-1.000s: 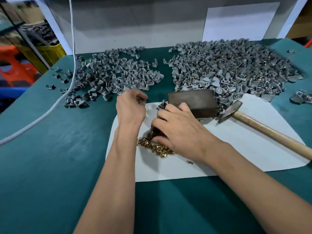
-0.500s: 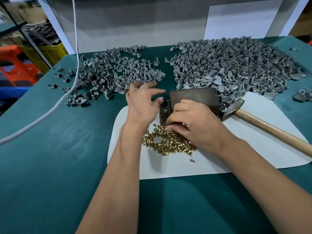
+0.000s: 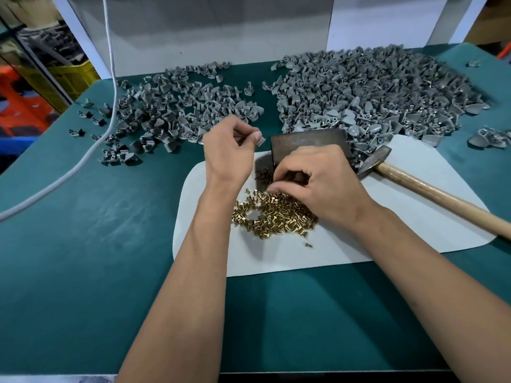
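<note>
My left hand (image 3: 229, 153) pinches a small grey part (image 3: 260, 141) in its fingertips, just beyond the white mat (image 3: 401, 244); my right hand (image 3: 320, 186) curls its fingers into the brass rivets (image 3: 276, 217) heaped on that mat, whether gripping one I cannot tell

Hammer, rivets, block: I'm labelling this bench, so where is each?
Hammer (image 3: 431, 190): head view, on the wooden handle.
Rivets (image 3: 276, 217): head view, middle of the brass pile.
Block (image 3: 307, 139): head view, on its dark top face.
</note>
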`<act>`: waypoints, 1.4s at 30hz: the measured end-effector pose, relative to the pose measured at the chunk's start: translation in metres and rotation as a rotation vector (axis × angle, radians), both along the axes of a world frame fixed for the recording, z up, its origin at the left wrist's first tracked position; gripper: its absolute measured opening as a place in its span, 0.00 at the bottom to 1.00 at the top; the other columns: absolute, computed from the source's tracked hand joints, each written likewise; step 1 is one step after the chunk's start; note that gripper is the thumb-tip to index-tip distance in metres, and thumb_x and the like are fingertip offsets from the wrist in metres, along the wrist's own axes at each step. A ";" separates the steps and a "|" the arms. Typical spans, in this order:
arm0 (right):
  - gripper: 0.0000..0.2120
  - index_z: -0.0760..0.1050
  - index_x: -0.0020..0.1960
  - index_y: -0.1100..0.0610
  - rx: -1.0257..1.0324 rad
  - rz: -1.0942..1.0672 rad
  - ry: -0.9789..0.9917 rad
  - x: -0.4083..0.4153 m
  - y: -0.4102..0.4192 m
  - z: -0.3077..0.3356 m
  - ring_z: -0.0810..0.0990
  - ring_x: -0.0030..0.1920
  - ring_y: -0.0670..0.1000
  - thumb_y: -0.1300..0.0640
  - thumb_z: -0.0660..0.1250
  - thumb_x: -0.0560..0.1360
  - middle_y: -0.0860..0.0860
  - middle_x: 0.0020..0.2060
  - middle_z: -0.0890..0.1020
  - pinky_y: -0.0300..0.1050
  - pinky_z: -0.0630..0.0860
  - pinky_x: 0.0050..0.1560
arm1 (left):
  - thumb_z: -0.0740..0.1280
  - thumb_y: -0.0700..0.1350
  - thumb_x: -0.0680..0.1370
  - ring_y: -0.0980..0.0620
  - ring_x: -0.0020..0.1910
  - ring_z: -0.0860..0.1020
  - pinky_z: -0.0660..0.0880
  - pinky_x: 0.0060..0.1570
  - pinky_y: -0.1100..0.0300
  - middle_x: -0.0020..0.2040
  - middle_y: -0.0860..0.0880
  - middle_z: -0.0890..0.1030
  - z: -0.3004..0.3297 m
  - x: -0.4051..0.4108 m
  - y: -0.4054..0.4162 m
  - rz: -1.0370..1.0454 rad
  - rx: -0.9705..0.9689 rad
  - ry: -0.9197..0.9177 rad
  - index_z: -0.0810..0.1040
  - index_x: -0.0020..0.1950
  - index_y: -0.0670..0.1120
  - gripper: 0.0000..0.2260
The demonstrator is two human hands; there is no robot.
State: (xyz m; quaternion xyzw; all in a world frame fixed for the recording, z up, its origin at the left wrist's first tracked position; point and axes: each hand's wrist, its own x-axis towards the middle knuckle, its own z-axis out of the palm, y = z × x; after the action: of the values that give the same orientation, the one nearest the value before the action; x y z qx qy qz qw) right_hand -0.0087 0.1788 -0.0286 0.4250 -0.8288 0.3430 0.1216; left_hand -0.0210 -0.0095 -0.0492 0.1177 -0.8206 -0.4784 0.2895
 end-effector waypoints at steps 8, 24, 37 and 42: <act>0.12 0.82 0.49 0.57 -0.198 -0.412 0.068 -0.028 0.019 0.001 0.78 0.54 0.52 0.49 0.75 0.75 0.53 0.54 0.80 0.51 0.79 0.57 | 0.73 0.36 0.78 0.44 0.39 0.86 0.84 0.42 0.52 0.39 0.42 0.85 0.009 0.003 0.015 -0.114 0.437 0.092 0.78 0.46 0.41 0.06; 0.08 0.85 0.45 0.54 -0.327 -0.330 0.018 -0.035 0.021 0.002 0.79 0.42 0.47 0.50 0.76 0.74 0.46 0.40 0.83 0.42 0.75 0.45 | 0.73 0.33 0.76 0.50 0.42 0.83 0.83 0.48 0.54 0.41 0.44 0.84 0.013 0.006 0.030 -0.439 0.541 0.136 0.82 0.47 0.39 0.03; 0.08 0.83 0.51 0.56 -0.449 -0.264 -0.050 -0.026 0.016 0.005 0.85 0.46 0.43 0.62 0.76 0.73 0.45 0.43 0.85 0.36 0.79 0.49 | 0.70 0.31 0.78 0.42 0.49 0.84 0.84 0.49 0.52 0.49 0.34 0.84 0.018 0.010 0.037 -0.521 0.591 0.087 0.83 0.54 0.35 0.06; 0.09 0.82 0.51 0.56 -0.464 -0.287 -0.031 -0.025 0.016 0.006 0.84 0.46 0.40 0.62 0.76 0.72 0.43 0.43 0.84 0.33 0.78 0.50 | 0.67 0.27 0.78 0.44 0.51 0.84 0.83 0.54 0.54 0.51 0.37 0.84 0.018 0.011 0.038 -0.575 0.637 0.011 0.82 0.59 0.35 0.11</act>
State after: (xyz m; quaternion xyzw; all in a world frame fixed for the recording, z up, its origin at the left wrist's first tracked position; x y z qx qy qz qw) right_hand -0.0336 0.1952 -0.0228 0.2586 -0.7817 0.5093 0.2504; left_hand -0.0103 0.0283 -0.0312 -0.0349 -0.6297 -0.7699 0.0977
